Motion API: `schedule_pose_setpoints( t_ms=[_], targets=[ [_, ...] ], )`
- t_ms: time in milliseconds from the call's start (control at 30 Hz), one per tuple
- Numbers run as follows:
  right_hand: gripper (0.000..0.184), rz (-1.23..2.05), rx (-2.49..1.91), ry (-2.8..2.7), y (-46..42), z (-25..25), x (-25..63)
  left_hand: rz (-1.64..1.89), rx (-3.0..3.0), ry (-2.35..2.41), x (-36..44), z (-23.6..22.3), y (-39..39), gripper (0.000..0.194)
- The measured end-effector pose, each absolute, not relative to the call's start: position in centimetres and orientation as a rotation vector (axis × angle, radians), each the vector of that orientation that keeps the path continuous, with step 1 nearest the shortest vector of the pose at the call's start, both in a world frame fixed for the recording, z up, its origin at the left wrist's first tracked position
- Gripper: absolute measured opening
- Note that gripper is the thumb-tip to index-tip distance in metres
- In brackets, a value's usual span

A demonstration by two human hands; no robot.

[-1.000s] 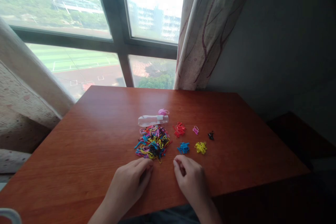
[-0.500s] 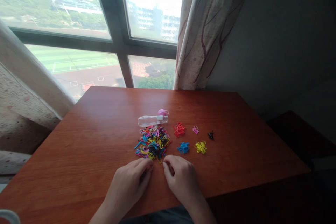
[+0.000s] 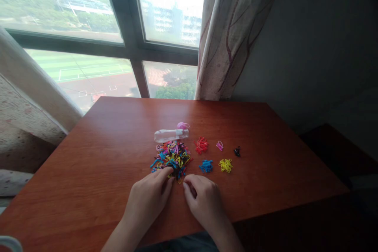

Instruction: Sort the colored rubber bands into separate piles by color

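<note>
A mixed heap of small coloured rubber bands lies on the table in front of me. Over its near edge is my left hand, thumb and forefinger a little apart, fingertips touching the bands. Close by on the right, my right hand rests with thumb and fingers pressed together; whatever they may hold is hidden. Beyond it lie sorted bunches: red bands, blue bands, yellow bands, pink bands and black bands.
Behind the heap a clear plastic bottle lies on its side, with a pink item beside its neck. The wooden table reaches a window flanked by curtains. A white curved object shows at the lower left.
My left hand has moved slightly forward onto the heap, and its thumb and forefinger have parted. My right hand has stayed where it was.
</note>
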State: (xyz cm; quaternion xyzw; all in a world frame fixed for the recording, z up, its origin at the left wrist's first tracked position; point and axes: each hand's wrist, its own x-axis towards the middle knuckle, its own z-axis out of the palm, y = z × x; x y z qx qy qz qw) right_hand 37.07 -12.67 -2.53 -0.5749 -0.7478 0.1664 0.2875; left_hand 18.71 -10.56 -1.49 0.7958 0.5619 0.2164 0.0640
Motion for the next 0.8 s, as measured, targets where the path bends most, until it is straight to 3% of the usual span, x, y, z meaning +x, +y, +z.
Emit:
schedule_pose_setpoints(
  t_ms=[800],
  targets=[
    [0.013,0.506,-1.535,-1.976,-12.8,-2.6,37.1,0.796,2.449,1.685,17.7,-1.9,-11.7,0.024]
  ],
)
